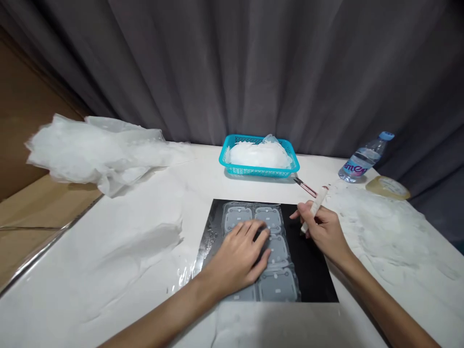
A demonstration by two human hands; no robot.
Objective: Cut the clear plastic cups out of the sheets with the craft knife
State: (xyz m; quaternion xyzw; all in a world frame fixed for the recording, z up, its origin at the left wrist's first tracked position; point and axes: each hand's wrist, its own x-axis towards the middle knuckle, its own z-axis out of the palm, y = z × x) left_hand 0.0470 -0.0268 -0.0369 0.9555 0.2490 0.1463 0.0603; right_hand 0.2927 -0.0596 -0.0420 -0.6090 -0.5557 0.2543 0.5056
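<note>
On the table lies a black board [315, 270] that bears a clear plastic sheet of grey rounded-rectangle pieces [278, 286] in two columns. My left hand [243, 249] rests on this sheet with its fingers spread, covering some of the pieces. Above the board's right side, my right hand [324, 227] grips a white pen-like tool [316, 208], its upper end reddish and tilted to the right. The lower tip is partly hidden by my fingers, so its exact kind is unclear.
Behind the board stands a turquoise basket [235, 170] of white pieces, with pink-handled tweezers [305, 186] beside it. A water bottle [364, 159] and a tape roll [388, 187] are at the right. Crumpled translucent plastic [97, 150] lies at the back left.
</note>
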